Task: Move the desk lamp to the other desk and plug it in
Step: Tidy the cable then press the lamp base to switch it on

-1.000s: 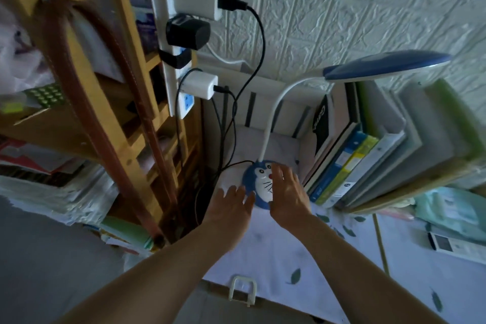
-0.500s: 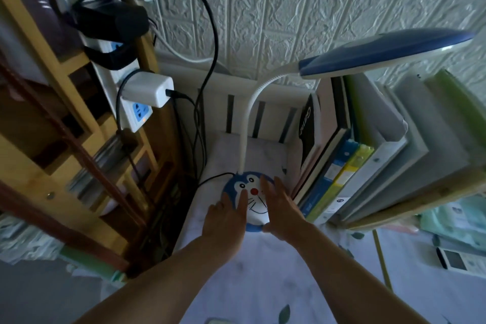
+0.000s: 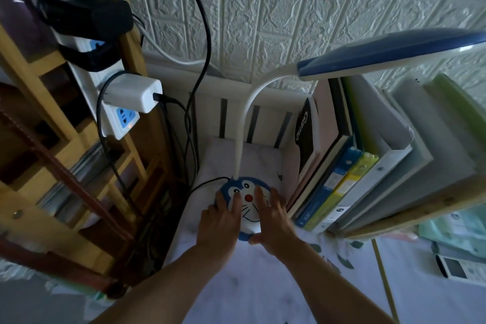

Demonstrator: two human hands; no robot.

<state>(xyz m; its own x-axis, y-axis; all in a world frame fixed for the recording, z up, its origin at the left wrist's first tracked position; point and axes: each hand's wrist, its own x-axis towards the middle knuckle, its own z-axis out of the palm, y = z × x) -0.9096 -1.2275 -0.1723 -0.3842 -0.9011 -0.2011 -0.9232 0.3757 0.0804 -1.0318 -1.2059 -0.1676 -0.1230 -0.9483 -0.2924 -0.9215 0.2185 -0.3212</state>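
Observation:
The desk lamp stands on a white cloth-covered desk point(image 3: 263, 284). Its round blue base point(image 3: 248, 206) carries a cartoon cat face, a white bendable neck point(image 3: 243, 123) rises from it, and the blue head point(image 3: 389, 56) reaches out to the right. My left hand point(image 3: 221, 221) lies on the base's left side, fingers spread. My right hand point(image 3: 272, 221) lies on its right side, thumb at the front rim. A black cord point(image 3: 205, 184) leaves the base to the left. A white power strip point(image 3: 115, 113) hangs on the left with several chargers plugged in.
A row of books and binders point(image 3: 349, 166) leans close to the right of the lamp base. A wooden shelf unit point(image 3: 52, 155) stands on the left, with black cables point(image 3: 194, 66) hanging by the embossed wall. A white remote point(image 3: 462, 268) lies at the far right.
Both hands have moved forward onto the lamp base, the left one from beside it onto its left side. The view has come closer and shifted right.

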